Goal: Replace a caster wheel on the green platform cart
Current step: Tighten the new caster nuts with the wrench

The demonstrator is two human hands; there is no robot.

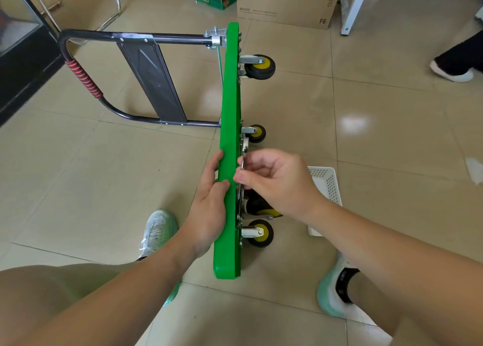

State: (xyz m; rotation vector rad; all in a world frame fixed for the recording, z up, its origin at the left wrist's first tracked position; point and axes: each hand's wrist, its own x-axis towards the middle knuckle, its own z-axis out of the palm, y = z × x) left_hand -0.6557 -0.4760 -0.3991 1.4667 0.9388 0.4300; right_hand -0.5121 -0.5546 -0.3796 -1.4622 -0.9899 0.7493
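Left hand [209, 196] lies flat on the green cart [228, 110] edge, so brace hard there. Right hand [271, 181] pinches the wrench [245, 149] - seat it square before turning.

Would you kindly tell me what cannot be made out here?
Head view:
- What the metal tool engages: hidden behind the right hand.
- One caster: mostly covered by the right wrist.
- Contents of the white basket: hidden by the forearm.
- Underside of the green cart: seen edge-on.
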